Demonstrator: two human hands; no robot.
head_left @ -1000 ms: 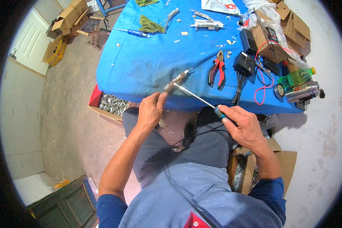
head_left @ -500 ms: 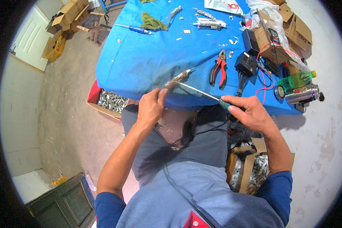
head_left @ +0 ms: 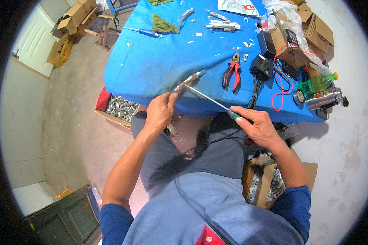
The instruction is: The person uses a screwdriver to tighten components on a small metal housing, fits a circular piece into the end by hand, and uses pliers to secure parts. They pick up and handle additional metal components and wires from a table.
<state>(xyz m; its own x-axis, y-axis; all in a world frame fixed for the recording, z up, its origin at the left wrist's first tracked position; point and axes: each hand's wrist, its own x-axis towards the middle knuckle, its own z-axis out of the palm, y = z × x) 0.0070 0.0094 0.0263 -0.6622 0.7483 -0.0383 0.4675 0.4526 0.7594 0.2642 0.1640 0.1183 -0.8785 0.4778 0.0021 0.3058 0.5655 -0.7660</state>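
Both your hands have crept a little further over the table edge since the earlier frame, same grips as before. Your left hand [head_left: 160, 112] is closed around a slim metal part [head_left: 188, 81], which sticks out past your thumb over the near edge of the blue table [head_left: 151, 65]. Your right hand [head_left: 255, 124] is wrapped on the handle of a long screwdriver [head_left: 210, 100], its tip touching the part near your left thumb. Red pliers [head_left: 232, 70] and a black adapter [head_left: 261, 67] lie just beyond on the table, and a box of metal pieces [head_left: 120, 108] sits on the floor below. Risk, as I judge it: the part is held in the air, unsupported, so a hard push could slip the tip off into your left fingers, or twist the part loose to drop into your lap.
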